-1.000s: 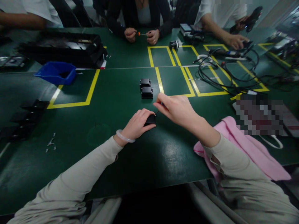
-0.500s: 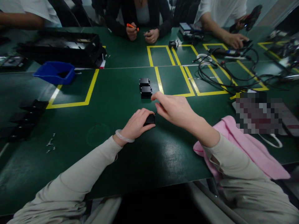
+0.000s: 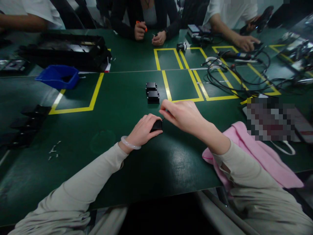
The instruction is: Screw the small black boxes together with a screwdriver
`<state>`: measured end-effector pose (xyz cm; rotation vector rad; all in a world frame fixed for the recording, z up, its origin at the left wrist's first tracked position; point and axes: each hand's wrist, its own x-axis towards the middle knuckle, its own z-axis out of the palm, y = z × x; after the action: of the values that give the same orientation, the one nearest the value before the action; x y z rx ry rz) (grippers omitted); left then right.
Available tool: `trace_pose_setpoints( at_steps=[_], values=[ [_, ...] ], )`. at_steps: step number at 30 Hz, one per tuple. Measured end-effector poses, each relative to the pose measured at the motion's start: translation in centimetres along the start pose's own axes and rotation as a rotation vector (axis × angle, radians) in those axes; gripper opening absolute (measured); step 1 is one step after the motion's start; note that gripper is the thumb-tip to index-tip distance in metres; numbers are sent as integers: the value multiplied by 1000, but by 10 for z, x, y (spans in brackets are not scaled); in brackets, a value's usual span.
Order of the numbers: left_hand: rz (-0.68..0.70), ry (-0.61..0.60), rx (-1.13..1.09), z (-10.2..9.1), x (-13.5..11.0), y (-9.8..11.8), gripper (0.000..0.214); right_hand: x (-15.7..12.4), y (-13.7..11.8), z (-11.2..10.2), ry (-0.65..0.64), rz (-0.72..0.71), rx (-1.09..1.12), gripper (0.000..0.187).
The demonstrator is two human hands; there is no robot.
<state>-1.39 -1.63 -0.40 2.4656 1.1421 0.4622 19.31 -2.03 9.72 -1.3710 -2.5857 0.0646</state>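
A pink cloth [image 3: 246,156] lies on the green table [image 3: 151,169], under our right arm and behind our right hand [image 3: 182,115]. A pale bangle [image 3: 130,143] sits on our left wrist. Some tiny screws [image 3: 53,151] lie well to the left of it.

Our left hand [image 3: 144,130] is curled over a small black box [image 3: 157,125]. Its fingers are pressed together and hold the box down on the table. The box is under our left fingertips, so we see only its right end.

Our right hand is just to the right of the box. Its thumb and first finger pinch a thin tool [image 3: 163,119]. The tip of the tool touches the box.

Just past our right fingertips sit two more boxes [image 3: 153,92], touching each other. Far off to the left of our left hand are a blue bin [image 3: 57,77] and a black tray [image 3: 66,50]. Far off to the right of our right hand lie black cables [image 3: 232,80]. Other people's hands [image 3: 158,38] rest at the far edge of the table.
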Motion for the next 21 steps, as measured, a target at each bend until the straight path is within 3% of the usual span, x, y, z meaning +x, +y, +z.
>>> trace_pose_setpoints(
  at_steps=[10,17,21],
  values=[
    [-4,12,-6,-1,-1,3,39,1,8,-1,8,18,-12,31],
    [-72,88,131,3,0,14,50,0,9,0,38,-7,45,28],
    [-64,47,144,0,2,12,45,0,6,-1,8,12,-22,31]
  ],
)
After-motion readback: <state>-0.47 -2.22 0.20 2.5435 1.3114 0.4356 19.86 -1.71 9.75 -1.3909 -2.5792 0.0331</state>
